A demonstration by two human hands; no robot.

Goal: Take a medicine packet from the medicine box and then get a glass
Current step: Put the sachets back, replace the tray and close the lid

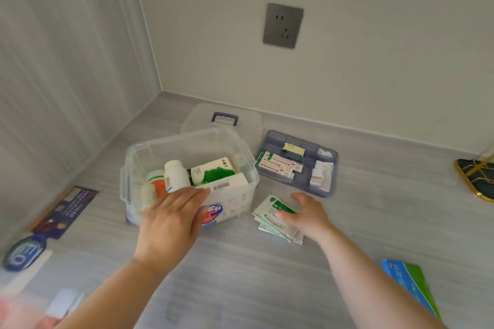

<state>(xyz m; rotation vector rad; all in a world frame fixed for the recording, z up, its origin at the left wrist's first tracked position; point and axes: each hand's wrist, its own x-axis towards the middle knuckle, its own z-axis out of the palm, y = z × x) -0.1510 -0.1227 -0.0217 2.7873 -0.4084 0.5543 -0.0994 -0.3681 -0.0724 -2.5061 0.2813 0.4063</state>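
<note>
Grey counter [267, 275]: medicine box [139, 157] holds bottles, cartons; tray [331, 157] at two o'clock; left hand [171, 222] fingers together, right hand [307, 216] spread on medicine packets [270, 222]

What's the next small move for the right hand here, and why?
Probably pinch one packet off the top and lift it. The right hand lies flat and open on the green and white medicine packets, fanned on the counter beside the open medicine box, nothing gripped. The left hand rests on the box's near rim. No glass is in view.

Clear glossy plastic medicine box [139, 157]
</note>
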